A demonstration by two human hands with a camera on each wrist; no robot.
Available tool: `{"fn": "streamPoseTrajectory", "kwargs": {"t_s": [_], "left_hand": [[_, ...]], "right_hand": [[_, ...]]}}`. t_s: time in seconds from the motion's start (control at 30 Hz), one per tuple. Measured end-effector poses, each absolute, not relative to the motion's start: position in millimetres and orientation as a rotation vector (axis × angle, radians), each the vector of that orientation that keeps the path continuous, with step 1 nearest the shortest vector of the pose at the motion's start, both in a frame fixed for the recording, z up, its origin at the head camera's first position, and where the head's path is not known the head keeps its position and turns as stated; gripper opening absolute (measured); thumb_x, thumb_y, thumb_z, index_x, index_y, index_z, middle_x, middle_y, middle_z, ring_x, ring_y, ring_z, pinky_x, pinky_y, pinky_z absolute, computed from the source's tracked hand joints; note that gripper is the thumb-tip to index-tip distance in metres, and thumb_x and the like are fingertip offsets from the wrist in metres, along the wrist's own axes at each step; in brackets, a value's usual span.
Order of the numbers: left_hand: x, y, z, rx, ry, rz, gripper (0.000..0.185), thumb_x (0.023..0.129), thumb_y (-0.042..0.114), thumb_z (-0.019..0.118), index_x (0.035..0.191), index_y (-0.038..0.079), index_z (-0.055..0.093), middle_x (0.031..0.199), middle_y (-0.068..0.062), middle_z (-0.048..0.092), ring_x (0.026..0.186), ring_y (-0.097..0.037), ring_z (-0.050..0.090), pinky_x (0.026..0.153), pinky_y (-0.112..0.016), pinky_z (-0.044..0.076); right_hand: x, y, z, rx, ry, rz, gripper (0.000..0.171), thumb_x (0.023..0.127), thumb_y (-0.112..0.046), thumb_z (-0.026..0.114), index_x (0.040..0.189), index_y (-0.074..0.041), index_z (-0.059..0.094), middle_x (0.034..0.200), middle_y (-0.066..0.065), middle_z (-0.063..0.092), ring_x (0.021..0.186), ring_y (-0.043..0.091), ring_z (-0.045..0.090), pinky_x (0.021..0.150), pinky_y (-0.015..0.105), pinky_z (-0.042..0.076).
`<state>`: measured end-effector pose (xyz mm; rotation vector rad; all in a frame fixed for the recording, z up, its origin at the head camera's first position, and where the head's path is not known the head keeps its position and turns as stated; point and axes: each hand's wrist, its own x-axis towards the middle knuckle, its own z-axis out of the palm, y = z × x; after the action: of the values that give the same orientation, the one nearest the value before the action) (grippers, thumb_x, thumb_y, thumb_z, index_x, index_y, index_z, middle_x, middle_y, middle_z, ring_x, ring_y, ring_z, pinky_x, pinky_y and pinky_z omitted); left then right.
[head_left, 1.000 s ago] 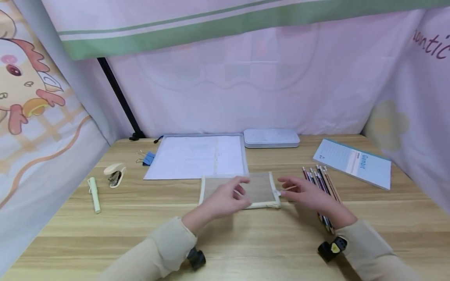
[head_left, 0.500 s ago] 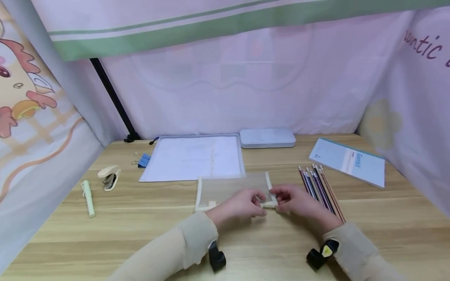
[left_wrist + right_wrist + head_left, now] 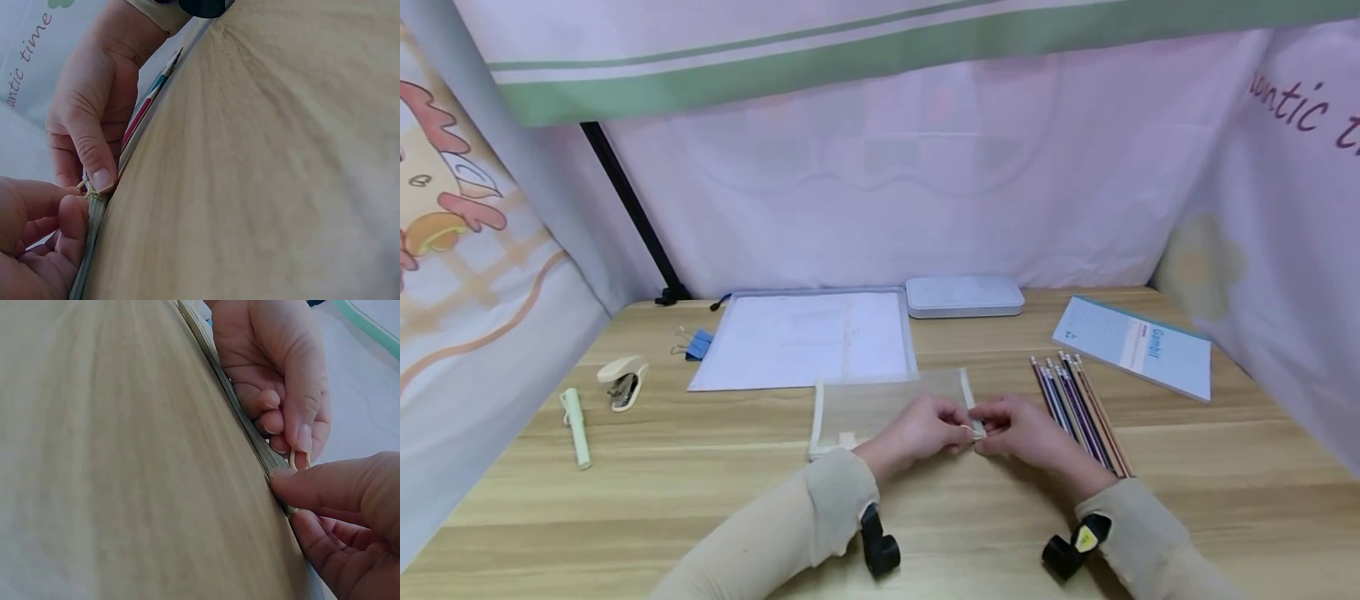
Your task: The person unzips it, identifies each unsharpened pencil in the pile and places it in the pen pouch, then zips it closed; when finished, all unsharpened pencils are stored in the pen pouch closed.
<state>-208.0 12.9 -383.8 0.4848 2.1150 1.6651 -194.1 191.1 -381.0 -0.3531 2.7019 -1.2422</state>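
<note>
Right wrist view: our left fingers (image 3: pixel 305 419) pinch the cord loop (image 3: pixel 292 460), right fingers (image 3: pixel 340 484) grip the pouch (image 3: pixel 872 404) near its corner; we'd anchor that end, pull straight, no yanking.

- There were two hands: one left hand (image 3: pixel 928 429), one right hand (image 3: pixel 1026 431).
- One pouch (image 3: pixel 874 406) lay at both.
- One loop (image 3: pixel 292 460) was in the left hand.
- At least six pencils (image 3: pixel 1081 412) overlapped beside the right hand.
- One pad (image 3: pixel 1101 340) lay beyond it.
- One case (image 3: pixel 964 297) and one folder (image 3: pixel 805 340) lay beyond both.
- At least one clip (image 3: pixel 698 345), one stapler (image 3: pixel 622 385) and one pen (image 3: pixel 577 429) lay left of the left hand.
- Two cameras (image 3: pixel 880 548) sat behind the hands.
</note>
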Motion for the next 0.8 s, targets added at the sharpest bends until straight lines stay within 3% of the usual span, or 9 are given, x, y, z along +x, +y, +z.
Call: {"fn": "streamPoseTrajectory", "kwargs": {"t_s": [0.33, 0.8], "left_hand": [[-209.6, -2.3, -386.0, 0.316, 2.013, 1.726, 0.005, 0.077, -0.005, 0.065, 0.080, -0.009, 0.063, 0.058, -0.003, 0.057, 0.051, -0.008, 0.051, 0.049, -0.017, 0.043], [-208.1, -91.6, -376.2, 0.251, 2.142, 1.648, 0.017, 0.076, -0.005, 0.061, 0.065, 0.006, 0.054, 0.057, -0.001, 0.055, 0.050, -0.007, 0.049, 0.048, -0.017, 0.042]], "right_hand": [[-196.2, 191.0, -375.9, -0.268, 2.673, -1.236, 0.040, 0.072, -0.010, 0.076, 0.111, -0.005, 0.066, 0.098, 0.007, 0.057, 0.081, 0.016, 0.051, 0.063, 0.025, 0.045], [-197.1, 183.2, -369.5, -0.100, 2.631, -1.221, 0.039, 0.072, -0.003, 0.072, 0.110, -0.004, 0.066, 0.100, 0.009, 0.057, 0.083, 0.019, 0.051, 0.064, 0.028, 0.046]]}}
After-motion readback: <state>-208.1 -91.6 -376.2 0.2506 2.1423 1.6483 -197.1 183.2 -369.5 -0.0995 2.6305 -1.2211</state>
